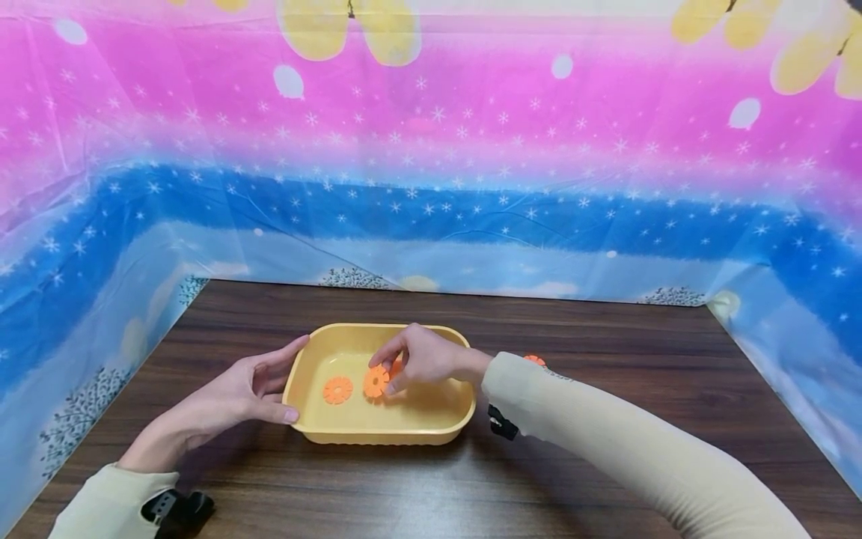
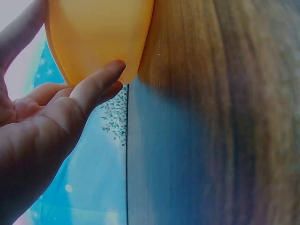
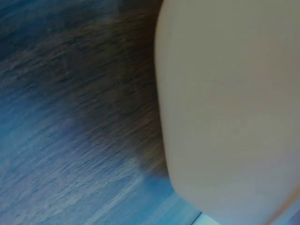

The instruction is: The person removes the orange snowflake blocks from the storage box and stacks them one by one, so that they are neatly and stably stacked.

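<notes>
A yellow plastic tub (image 1: 377,436) stands on the table in the head view. My left hand (image 1: 232,393) holds its left end, the thumb at the near corner and a fingertip at the far one. In the left wrist view, fingers (image 2: 96,86) lie against the outside of the tub (image 2: 101,33). Inside the tub, my right hand (image 1: 427,355) pinches an orange notched plastic disc (image 1: 376,381) between thumb and fingers. More orange shows behind it, partly hidden by the hand. Another orange notched disc (image 1: 337,390) lies flat on the tub floor, left of the pinched one.
One more orange piece (image 1: 535,360) lies on the table (image 1: 592,337) beyond the right sleeve (image 1: 579,404), mostly hidden. A patterned cloth (image 1: 431,202) hangs round the back and sides of the table. The tub's pale outer wall (image 3: 229,103) fills much of the right wrist view.
</notes>
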A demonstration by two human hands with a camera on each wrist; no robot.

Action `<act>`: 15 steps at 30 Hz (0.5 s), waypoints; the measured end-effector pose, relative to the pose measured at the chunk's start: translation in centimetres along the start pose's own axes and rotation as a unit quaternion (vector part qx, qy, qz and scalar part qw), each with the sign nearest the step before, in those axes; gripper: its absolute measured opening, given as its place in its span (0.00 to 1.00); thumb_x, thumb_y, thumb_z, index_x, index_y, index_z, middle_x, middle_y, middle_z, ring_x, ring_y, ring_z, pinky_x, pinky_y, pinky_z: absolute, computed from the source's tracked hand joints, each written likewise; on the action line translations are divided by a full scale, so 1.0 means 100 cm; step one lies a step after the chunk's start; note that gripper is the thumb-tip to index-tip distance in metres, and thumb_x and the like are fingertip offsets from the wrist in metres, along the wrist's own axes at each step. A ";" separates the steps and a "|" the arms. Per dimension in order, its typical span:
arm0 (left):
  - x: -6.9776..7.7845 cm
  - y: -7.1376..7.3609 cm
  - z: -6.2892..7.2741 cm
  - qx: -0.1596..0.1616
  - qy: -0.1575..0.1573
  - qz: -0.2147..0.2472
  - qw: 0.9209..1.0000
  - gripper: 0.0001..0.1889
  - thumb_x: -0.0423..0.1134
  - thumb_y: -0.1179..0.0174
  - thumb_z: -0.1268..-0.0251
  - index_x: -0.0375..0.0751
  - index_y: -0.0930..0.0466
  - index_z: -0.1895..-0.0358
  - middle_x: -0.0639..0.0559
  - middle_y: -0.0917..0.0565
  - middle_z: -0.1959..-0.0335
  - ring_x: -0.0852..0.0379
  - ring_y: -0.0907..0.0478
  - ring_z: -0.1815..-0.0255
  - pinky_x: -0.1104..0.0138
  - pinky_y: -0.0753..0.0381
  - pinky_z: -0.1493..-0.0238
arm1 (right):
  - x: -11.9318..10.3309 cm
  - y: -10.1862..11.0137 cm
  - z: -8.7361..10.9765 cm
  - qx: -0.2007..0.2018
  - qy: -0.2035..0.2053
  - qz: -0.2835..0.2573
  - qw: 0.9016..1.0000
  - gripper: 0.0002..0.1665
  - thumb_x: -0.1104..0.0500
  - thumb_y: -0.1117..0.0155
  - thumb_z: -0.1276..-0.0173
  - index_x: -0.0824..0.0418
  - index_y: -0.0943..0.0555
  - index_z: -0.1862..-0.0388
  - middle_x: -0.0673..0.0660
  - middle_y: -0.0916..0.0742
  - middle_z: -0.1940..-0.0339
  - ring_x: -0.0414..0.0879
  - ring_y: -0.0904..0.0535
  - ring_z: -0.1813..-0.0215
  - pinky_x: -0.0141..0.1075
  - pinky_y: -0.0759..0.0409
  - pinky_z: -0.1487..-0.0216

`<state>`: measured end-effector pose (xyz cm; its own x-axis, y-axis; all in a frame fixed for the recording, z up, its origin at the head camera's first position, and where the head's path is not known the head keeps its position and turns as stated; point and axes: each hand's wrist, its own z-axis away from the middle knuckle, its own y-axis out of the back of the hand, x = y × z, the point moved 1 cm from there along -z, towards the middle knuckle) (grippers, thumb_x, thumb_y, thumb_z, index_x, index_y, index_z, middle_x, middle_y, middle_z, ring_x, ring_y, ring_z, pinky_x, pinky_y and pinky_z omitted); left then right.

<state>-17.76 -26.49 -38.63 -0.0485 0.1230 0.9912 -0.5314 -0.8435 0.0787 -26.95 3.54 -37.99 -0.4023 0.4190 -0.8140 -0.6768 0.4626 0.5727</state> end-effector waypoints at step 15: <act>0.001 0.000 0.000 0.007 0.004 -0.008 1.000 0.58 0.25 0.27 0.37 0.37 0.62 0.13 0.33 0.57 0.14 0.29 0.49 0.19 0.60 0.21 0.36 | -0.012 0.014 0.014 0.012 0.020 -0.035 0.999 0.24 0.68 0.20 0.39 0.67 0.12 0.42 0.55 0.12 0.62 0.41 0.34 0.81 0.30 0.35 0.75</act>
<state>-17.77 -26.48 -38.57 -0.0474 0.1414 0.9888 -0.5211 -0.8480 0.0963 -26.50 4.77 -36.06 -0.3801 0.3533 -0.8548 -0.6890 0.5084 0.5166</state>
